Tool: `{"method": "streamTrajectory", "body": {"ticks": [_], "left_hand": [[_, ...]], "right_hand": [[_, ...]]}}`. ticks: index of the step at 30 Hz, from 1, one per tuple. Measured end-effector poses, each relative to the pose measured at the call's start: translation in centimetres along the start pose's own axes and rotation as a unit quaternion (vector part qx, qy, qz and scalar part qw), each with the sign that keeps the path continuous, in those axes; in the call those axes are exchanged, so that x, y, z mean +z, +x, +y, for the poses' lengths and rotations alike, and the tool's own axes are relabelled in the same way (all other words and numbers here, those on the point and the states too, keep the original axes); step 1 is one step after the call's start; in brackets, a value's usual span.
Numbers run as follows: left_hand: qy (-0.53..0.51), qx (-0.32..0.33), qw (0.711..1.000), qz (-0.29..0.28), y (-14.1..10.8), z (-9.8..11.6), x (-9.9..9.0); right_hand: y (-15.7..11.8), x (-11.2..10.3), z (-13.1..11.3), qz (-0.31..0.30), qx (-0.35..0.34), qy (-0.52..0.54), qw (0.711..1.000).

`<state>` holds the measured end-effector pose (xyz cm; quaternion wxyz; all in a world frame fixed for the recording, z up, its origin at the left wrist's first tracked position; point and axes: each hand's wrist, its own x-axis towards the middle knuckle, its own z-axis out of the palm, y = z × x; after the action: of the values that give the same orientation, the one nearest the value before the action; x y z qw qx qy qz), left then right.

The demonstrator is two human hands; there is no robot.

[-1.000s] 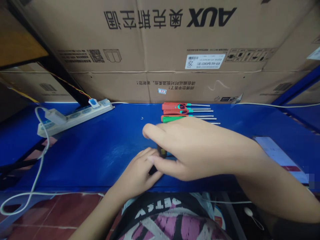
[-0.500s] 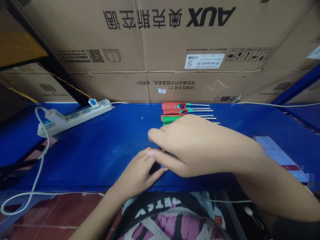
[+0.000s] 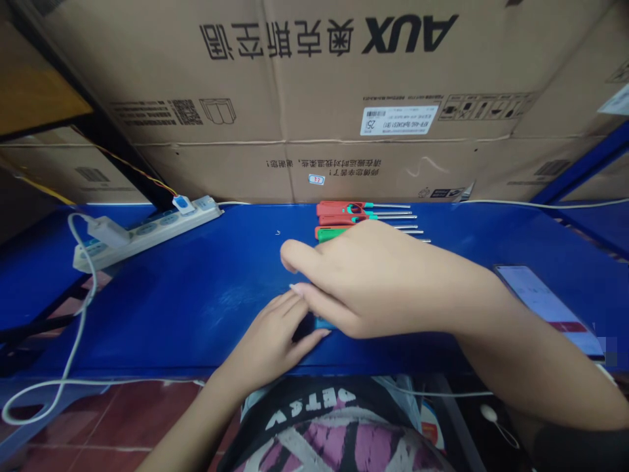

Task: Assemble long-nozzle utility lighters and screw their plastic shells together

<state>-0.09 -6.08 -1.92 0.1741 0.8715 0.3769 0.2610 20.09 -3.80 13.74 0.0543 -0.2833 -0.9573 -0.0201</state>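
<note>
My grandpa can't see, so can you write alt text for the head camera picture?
A left hand and right hand meet over a blue table, mostly hiding something light blue. Red and green long-nosed lighters lie behind them, a phone right, a power strip left, and an upside-down AUX carton at the back.

Black shirt [image 3: 255, 423], white lettering [image 3: 331, 398], purple-grey print [image 3: 363, 446]; dark sleeve [image 3: 574, 449] at right.

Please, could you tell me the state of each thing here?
Right hand: fingers curled, grip hidden.
Left hand: fingers bent, grip hidden.
Blue object: mostly hidden, state unclear.
Red lighters: lying flat, unlit.
Green lighter: lying, partly covered.
Phone: screen lit.
Power strip: two plugs inserted.
Carton: printing upside down.
</note>
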Motion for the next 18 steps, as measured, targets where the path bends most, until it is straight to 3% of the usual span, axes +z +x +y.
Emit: {"method": "streamTrajectory", "body": {"ticks": [10,18], "left_hand": [[0.011,-0.009,1.000,-0.017,0.03,-0.03,0.01],[0.025,-0.010,1.000,-0.016,-0.06,0.21,-0.12]], "right_hand": [[-0.22,-0.24,0.00,0.003,-0.008,0.019,1.000],[-0.10,-0.19,0.03,-0.007,0.030,-0.005,1.000]]}}
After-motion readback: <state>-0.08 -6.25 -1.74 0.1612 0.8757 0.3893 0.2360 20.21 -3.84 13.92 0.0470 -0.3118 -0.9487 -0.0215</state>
